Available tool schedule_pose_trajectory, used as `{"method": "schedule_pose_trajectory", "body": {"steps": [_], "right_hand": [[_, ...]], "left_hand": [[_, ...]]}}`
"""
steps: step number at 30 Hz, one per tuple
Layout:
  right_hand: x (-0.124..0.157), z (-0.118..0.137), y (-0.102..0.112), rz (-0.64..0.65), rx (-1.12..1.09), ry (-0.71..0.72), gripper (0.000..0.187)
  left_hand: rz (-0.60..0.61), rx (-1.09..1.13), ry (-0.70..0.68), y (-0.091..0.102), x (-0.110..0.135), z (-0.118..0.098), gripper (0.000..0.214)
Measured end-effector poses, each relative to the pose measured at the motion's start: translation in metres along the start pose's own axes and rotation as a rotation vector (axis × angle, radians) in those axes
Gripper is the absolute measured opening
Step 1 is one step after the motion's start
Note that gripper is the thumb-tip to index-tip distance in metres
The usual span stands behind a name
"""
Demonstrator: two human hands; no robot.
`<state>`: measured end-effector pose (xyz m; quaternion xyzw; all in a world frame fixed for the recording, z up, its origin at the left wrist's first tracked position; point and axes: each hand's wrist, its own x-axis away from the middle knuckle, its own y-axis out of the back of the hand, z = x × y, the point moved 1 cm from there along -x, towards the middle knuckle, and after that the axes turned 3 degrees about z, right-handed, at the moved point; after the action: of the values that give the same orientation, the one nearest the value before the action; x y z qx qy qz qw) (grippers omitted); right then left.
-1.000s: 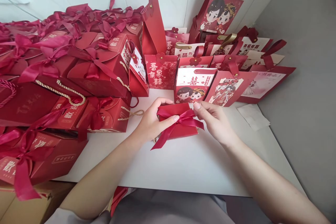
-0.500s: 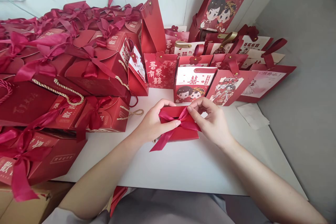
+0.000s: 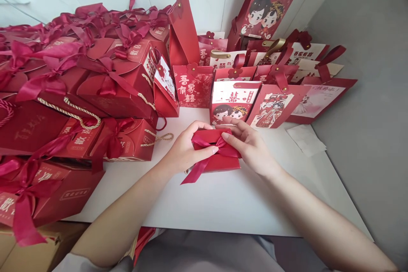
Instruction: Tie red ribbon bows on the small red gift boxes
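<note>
A small red gift box (image 3: 225, 165) rests on the white table in front of me, with a dark pink satin ribbon (image 3: 198, 171) knotted across its top. My left hand (image 3: 191, 146) grips the box from its left side, the thumb pressing on the ribbon's knot and the fingers behind the box. My right hand (image 3: 250, 144) is closed around the right side of the box and ribbon, its thumb on the bow near the knot. One ribbon tail hangs over the box's front left. The fingertips behind the box are partly hidden.
Stacked red boxes with ribbon bows (image 3: 111, 72) fill the left side. Upright red and white paper gift bags (image 3: 234, 102) stand close behind my hands. A white paper slip (image 3: 306, 139) lies at the right, near a grey wall (image 3: 366, 93). A cardboard box (image 3: 35, 246) is at lower left.
My right hand has shifted slightly left, its thumb moving from the upper ribbon loop down toward the knot. My left hand keeps its hold.
</note>
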<state>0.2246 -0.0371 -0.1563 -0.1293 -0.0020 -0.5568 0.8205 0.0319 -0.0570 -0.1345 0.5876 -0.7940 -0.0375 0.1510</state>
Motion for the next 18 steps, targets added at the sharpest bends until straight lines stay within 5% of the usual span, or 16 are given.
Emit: {"method": "schedule_pose_trajectory", "body": {"steps": [8,13,18], "right_hand": [[-0.004,0.007,0.005,-0.1,0.087,0.066,0.034],[-0.008,0.002,0.013,-0.032,0.257,0.19,0.034],[-0.007,0.0,0.022,0.094,0.377,0.236,0.04]], "left_hand": [[0.083,0.059,0.03,0.012,-0.003,0.0,0.041],[-0.027,0.129,-0.117,0.03,-0.01,0.006,0.042],[0.099,0.019,-0.09,0.034,-0.008,0.002,0.036]]}}
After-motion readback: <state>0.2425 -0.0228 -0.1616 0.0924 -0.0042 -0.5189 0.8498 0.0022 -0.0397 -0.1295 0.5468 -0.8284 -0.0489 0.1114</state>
